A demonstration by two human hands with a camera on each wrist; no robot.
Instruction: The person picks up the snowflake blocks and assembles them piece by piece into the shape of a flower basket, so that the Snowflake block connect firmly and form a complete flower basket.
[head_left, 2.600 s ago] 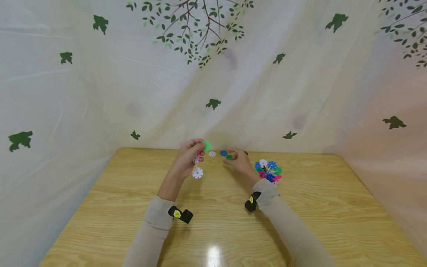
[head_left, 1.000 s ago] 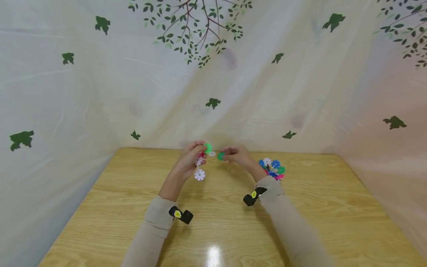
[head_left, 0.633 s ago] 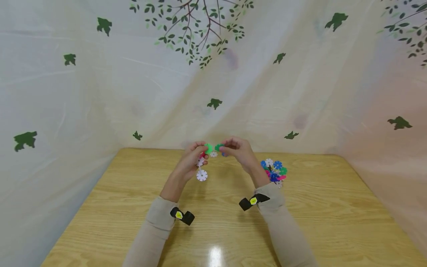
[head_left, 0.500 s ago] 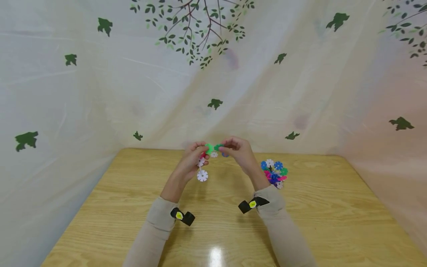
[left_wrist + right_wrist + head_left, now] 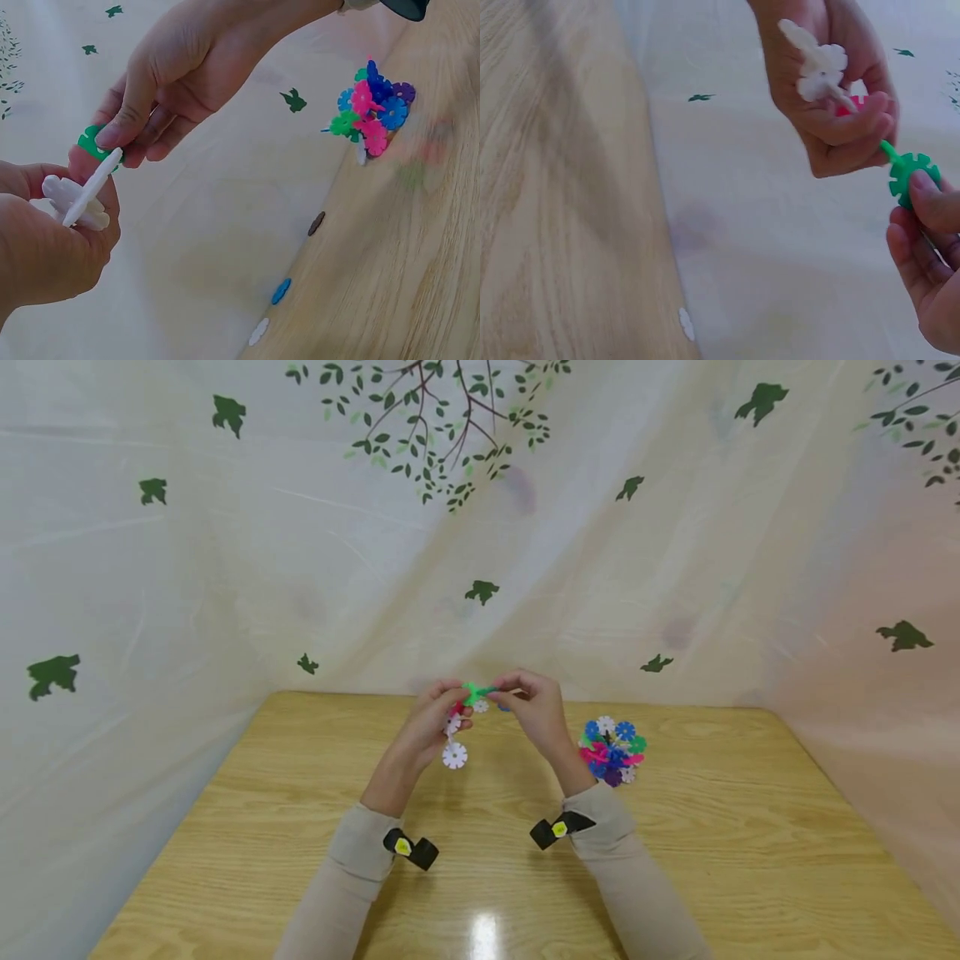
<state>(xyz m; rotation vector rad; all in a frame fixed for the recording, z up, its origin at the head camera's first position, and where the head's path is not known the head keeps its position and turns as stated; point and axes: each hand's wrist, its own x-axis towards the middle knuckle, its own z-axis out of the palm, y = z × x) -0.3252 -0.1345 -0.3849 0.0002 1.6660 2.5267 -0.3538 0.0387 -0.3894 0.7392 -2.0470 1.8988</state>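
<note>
My left hand grips a short chain of notched plastic snowflake discs. A light green disc sticks out at its fingertips, a pink disc sits among the fingers, and white discs hang below. Thumb and fingers of my right hand pinch a darker green disc. The two green discs meet at their edges, set at an angle to each other, above the table's far edge. How deeply their slots interlock is too small to tell.
A multicoloured cluster of joined discs stands on the wooden table, right of my right hand. Loose white, blue and dark brown discs lie along the far edge. Behind hangs a printed cloth.
My right hand has lifted the darker green disc from near the loose blue one and moved it left, turning it edge-on against the light green disc. The left hand has barely moved.
</note>
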